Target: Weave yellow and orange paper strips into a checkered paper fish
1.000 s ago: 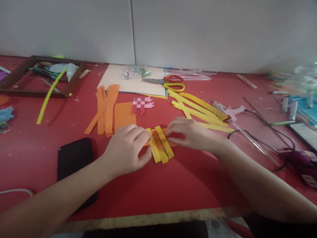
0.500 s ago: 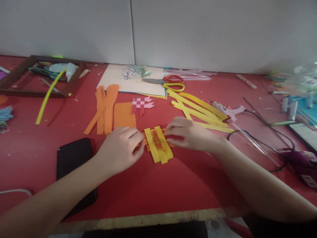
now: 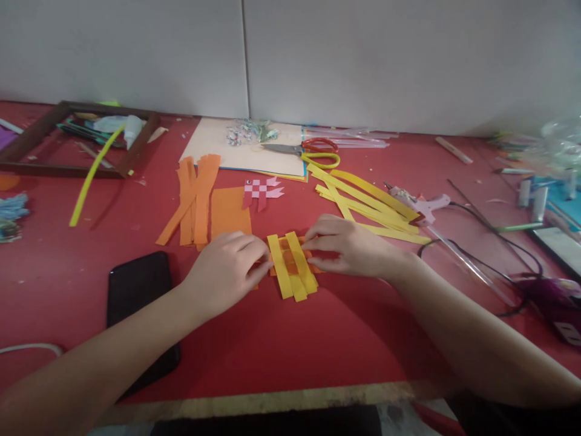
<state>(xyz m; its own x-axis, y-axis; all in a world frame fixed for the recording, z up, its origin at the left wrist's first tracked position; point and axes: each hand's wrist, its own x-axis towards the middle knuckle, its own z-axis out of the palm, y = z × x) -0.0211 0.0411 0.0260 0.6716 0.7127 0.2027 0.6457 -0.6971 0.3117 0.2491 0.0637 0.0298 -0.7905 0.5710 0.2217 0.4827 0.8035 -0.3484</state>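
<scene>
Several yellow paper strips lie side by side and cross over orange strips in a small woven piece on the red table. On its left edge, my left hand pinches the ends of the orange strips, with the fingertips partly hidden. My right hand has its bent fingers on the right ends of the orange strips, beside the yellow ones. Behind the piece lie an orange paper sheet and a pink checkered paper fish.
Orange strips and a black phone lie left. Behind are scissors on cream paper. Loose yellow strips, a glue gun and its cable lie right. A brown frame is far left.
My left hand has shifted slightly right, closer to the yellow strips, and its fingertips now cover more of the piece's left edge. My right hand has barely moved.
</scene>
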